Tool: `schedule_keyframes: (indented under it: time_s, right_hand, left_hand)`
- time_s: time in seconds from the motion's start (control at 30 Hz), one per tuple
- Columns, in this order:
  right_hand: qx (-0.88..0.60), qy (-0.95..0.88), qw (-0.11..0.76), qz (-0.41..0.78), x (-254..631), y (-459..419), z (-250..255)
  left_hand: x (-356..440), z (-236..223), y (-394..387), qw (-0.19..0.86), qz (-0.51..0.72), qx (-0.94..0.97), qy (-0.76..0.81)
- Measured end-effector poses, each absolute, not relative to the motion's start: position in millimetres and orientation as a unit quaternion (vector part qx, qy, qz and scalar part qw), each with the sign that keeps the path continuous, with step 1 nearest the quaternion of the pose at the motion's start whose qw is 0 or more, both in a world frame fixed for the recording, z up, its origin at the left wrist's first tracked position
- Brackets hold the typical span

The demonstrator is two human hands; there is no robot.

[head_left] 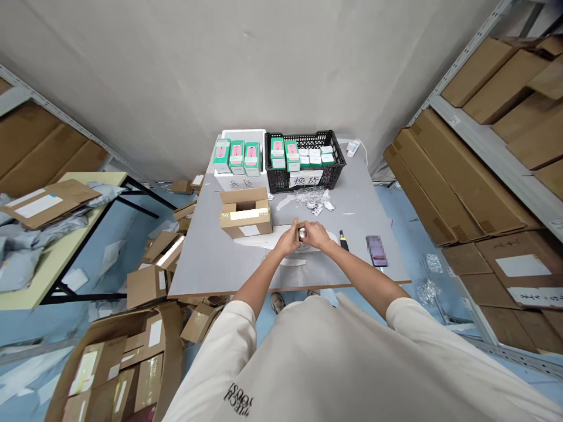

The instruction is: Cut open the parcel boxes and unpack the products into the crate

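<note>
Near the middle of the table, my left hand (289,240) is closed around the left side of a small open box (300,224) with a brown inside. My right hand (316,235) grips the same box from the right, fingers bent at its opening. A shiny rounded thing (302,233) shows in the opening; its kind is too small to make out. Much of the box is hidden by my fingers. A larger open cardboard box (246,221) stands to the left of my hands. A black-and-yellow utility knife (343,240) lies right of my right hand.
Behind my hands, a white foam box (243,180) and a black plastic crate (328,176) hold green-and-white boxes. Crumpled clear wrap (309,195) lies before the crate. A phone (377,251) rests at right. Cartons fill the shelves on both sides; opened cartons (147,284) crowd the left floor.
</note>
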State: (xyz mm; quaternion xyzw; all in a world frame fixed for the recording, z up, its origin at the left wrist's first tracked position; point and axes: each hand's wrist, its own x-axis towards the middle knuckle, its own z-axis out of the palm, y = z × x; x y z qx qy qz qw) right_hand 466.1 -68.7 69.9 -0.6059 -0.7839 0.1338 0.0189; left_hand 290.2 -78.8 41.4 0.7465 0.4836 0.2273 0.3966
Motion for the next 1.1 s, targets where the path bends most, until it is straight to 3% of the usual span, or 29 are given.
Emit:
schedule_keyframes:
  time_s: [0.23, 0.43, 0.63, 0.83, 1.1]
  right_hand:
    - [-0.601, -0.778, 0.159, 0.087, 479.2, -78.8, 104.0]
    - [-0.582, -0.736, 0.317, 0.139, 496.0, -66.9, 168.0]
    - [-0.58, -0.701, 0.396, 0.124, 519.5, -54.9, 215.4]
    - [-0.582, -0.692, 0.4, 0.149, 528.8, -51.4, 216.4]
    - [-0.554, -0.613, 0.473, 0.305, 527.3, -43.7, 176.3]
  left_hand:
    - [292.0, 41.5, -76.9, 0.38, 0.229, 0.746, 0.497]
    - [294.4, 37.3, -71.9, 0.336, 0.204, 0.765, 0.511]
    - [300.5, 42.7, -76.7, 0.293, 0.175, 0.772, 0.537]
    - [319.7, 81.1, -71.9, 0.277, 0.262, 0.769, 0.514]
    - [335.9, 97.2, -67.1, 0.34, 0.36, 0.698, 0.517]
